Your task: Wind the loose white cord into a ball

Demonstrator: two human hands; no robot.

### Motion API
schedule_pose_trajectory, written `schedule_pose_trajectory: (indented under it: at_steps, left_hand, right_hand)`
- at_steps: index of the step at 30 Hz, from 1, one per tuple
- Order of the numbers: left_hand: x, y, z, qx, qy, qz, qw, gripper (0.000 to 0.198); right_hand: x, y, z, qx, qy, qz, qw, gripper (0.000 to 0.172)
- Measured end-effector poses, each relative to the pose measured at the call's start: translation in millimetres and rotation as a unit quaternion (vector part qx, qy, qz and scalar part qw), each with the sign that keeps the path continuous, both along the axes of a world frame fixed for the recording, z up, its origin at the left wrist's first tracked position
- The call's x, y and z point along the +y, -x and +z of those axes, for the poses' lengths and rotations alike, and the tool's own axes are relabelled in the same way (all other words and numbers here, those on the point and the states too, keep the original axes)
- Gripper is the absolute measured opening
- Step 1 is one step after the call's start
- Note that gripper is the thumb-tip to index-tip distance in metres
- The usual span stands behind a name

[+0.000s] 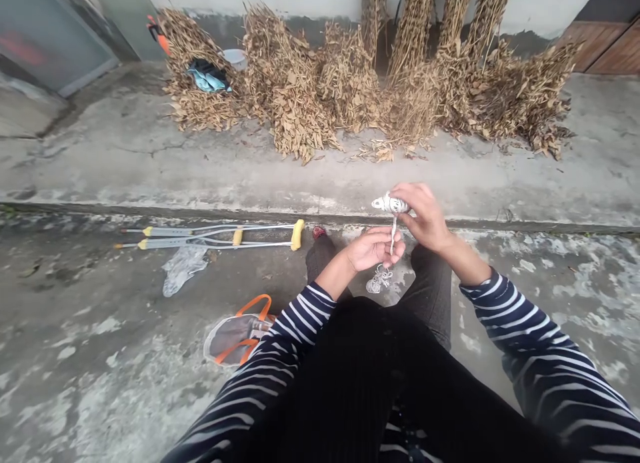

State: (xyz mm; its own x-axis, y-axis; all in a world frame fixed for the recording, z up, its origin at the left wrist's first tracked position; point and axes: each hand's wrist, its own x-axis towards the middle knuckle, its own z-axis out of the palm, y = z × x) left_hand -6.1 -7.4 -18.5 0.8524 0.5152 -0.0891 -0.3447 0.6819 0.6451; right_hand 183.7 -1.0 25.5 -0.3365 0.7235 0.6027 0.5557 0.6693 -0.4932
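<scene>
**What sort of place is this?**

**An outdoor yard:** cracked grey concrete ground (100, 356) around the hands (420, 216), with bundles of dried brown leafy stalks (295, 83) against a pale rendered wall (550, 10) beyond them.

No readable text, labels, or numbers — nothing legible

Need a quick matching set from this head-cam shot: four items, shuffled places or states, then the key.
Items:
1. White cord bundle
2. Crutches
3. Orange-handled bag
4. Dried plant stalks

Places or states:
A. Leaning against the wall
B. Pinched in the right hand
C. Beside the left sleeve
D. Lying side by side

Pairs: 1-B, 2-D, 3-C, 4-A
</scene>
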Motion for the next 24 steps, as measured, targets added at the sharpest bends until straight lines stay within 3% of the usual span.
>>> schedule_pose_trajectory:
  at_steps: [4, 15, 19, 21, 24]
  left_hand:
    - [-6, 4, 6.0, -0.027, 0.013, 0.024, 0.999, 0.02]
    - [-1, 13, 27.0, 0.037, 0.016, 0.131, 0.991, 0.013]
    - [1, 7, 25.6, 0.041, 0.037, 0.165, 0.985, 0.007]
    - [3, 4, 24.4, 0.043, 0.043, 0.17, 0.984, 0.007]
    - [5, 6, 23.7, 0.051, 0.024, 0.156, 0.986, 0.008]
  right_hand:
    - [-4, -7, -14.0, -0.033, -0.02, -0.01, 0.999, 0.028]
    - [-20, -7, -16.6, -0.052, 0.118, 0.021, 0.991, 0.038]
    - [-25, 9, -28.3, 0.031, 0.225, -0.015, 0.974, 0.051]
    - [-27, 16, -33.9, 0.074, 0.258, -0.049, 0.962, 0.05]
    - [-26, 15, -35.9, 0.063, 0.221, -0.089, 0.969, 0.039]
